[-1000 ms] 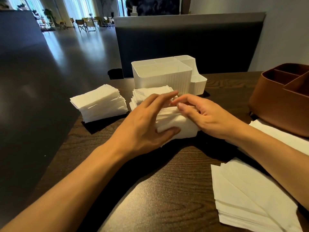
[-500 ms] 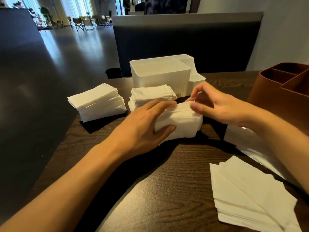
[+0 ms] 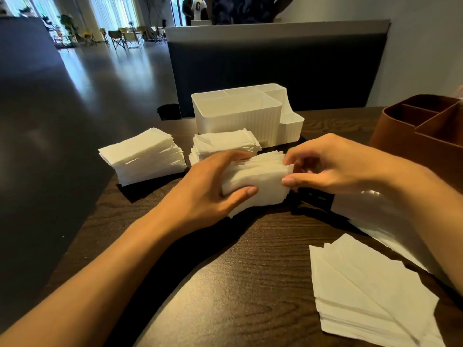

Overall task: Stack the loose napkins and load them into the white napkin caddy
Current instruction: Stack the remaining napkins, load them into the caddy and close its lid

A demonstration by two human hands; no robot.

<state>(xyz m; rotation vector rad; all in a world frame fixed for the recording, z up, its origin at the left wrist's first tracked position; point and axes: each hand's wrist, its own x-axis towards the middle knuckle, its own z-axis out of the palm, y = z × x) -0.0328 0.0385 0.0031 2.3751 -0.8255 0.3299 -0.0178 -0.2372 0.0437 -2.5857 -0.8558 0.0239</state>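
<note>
A thick bundle of white napkins point(image 3: 263, 180) stands on its edge on the dark wooden table. My left hand point(image 3: 208, 191) clasps its left end, fingers over the top and thumb on the front. My right hand point(image 3: 333, 164) pinches its right end between thumb and fingertips. The white napkin caddy point(image 3: 240, 121) stands just behind, its ribbed compartments showing nothing inside. Two more napkin stacks lie flat: one point(image 3: 144, 155) at the left, one point(image 3: 225, 144) right in front of the caddy, partly hidden by my left hand.
A brown divided caddy point(image 3: 426, 136) stands at the far right. Larger loose white napkins point(image 3: 370, 296) lie spread at the near right, with more white sheets point(image 3: 375, 211) under my right forearm. The table's left edge drops to a dark floor. A dark partition rises behind.
My right hand slid from the bundle's top to its right end and now pinches it. The bundle has been squared up and shifted slightly right; my left hand keeps its hold.
</note>
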